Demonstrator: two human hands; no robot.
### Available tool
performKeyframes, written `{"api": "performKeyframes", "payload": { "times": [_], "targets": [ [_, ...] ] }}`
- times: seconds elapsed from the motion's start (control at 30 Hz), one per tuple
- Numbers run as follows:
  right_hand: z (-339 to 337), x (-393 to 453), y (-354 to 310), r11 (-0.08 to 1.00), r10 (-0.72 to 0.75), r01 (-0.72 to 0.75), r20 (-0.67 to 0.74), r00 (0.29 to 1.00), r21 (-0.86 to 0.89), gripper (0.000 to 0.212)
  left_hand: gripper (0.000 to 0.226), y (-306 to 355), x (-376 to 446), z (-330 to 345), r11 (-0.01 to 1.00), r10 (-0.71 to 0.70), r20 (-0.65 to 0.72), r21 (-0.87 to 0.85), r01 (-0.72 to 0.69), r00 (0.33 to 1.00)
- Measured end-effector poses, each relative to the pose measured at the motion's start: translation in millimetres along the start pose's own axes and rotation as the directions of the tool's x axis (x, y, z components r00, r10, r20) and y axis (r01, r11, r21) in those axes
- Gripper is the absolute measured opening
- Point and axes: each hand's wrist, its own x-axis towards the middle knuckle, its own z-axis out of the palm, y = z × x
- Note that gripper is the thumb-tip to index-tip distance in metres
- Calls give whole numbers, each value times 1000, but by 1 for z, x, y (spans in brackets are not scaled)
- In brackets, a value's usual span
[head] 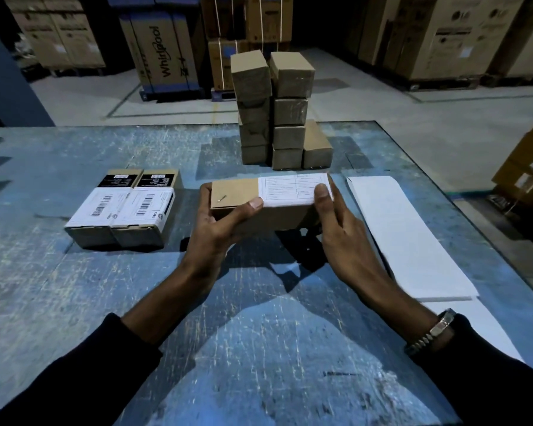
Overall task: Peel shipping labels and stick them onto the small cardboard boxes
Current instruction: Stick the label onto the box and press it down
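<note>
1. Two labelled boxes lie side by side on the worktop, to the left of the held box. Each carries a white label with a barcode across its top; a short word by the barcode looks like "CRED", though it is too small to be sure.
2. The held box sits just above the worktop. The left hand has its grip clamped on the left end, thumb on top and fingers curled behind. The right hand clasps the right end, its thumb pressing on the white shipping label.
3. That label covers the right part of the held box's top. It shows a ruled form with printed lines, none readable. A small staple-like mark sits on the bare cardboard left of it. I judge the current step to be smoothing the label down.
4. Behind the held box stands a stack of plain boxes, two columns with one more beside; no labels show on them, so most of the job seems left.
5. Right of the held box lies a long white sheet, probably label stock or backing; nothing is legible on it.
6. Far behind the held box, on the warehouse floor, a large carton reads "Whirlpool".
</note>
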Motion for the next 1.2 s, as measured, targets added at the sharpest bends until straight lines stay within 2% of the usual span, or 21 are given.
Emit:
{"api": "performKeyframes", "payload": {
  "times": [0.1,0.17,0.23,0.33,0.43,0.5,0.6,0.67,0.8,0.9,0.97,1.03,1.07,1.13,1.2],
  "targets": [
    [2,-1,0,994,23,-23,-4,1000,106,72,51,1,1,-2,1000,-4,12,15,4,1000],
    [-1,2,0,976,108,-111,25,994,189,80,54,1,2,-5,998,-10,30,55,8,999],
    [-7,5,-4,967,171,-184,83,982,178,86,61,3,6,-12,992,-17,77,123,7,997],
    [-19,9,-3,947,205,-248,208,956,205,118,82,7,12,-28,969,-54,159,245,13,986],
    [-32,18,5,937,166,-245,301,939,247,131,106,12,13,-35,935,-105,215,353,23,971],
    [-38,22,7,959,156,-226,345,925,173,136,117,13,12,-34,904,-102,232,428,-8,967],
    [-39,24,13,954,113,-215,413,904,210,117,130,8,8,-28,881,-14,256,460,-109,967],
    [-38,23,12,908,85,-250,437,895,335,95,121,6,6,-26,867,104,252,450,-212,962],
    [-30,17,9,756,109,-371,455,884,539,63,101,3,8,-26,764,295,269,510,-395,917],
    [-22,13,8,764,107,-356,439,892,538,50,83,-3,10,-27,632,408,313,581,-513,858],
    [-19,12,8,776,107,-325,396,912,540,49,83,-6,12,-27,560,435,335,627,-542,836],
    [-18,12,8,798,104,-297,365,925,525,53,94,-5,14,-28,568,394,349,635,-523,851],
    [-18,12,9,812,99,-282,356,929,512,54,99,-3,13,-26,605,342,326,641,-472,881],
    [-17,11,8,834,69,-246,349,935,493,58,98,4,8,-21,737,210,198,612,-288,957],
    [-17,9,7,851,31,-209,351,936,482,60,90,10,5,-16,846,139,69,511,-155,988]
  ]
}}
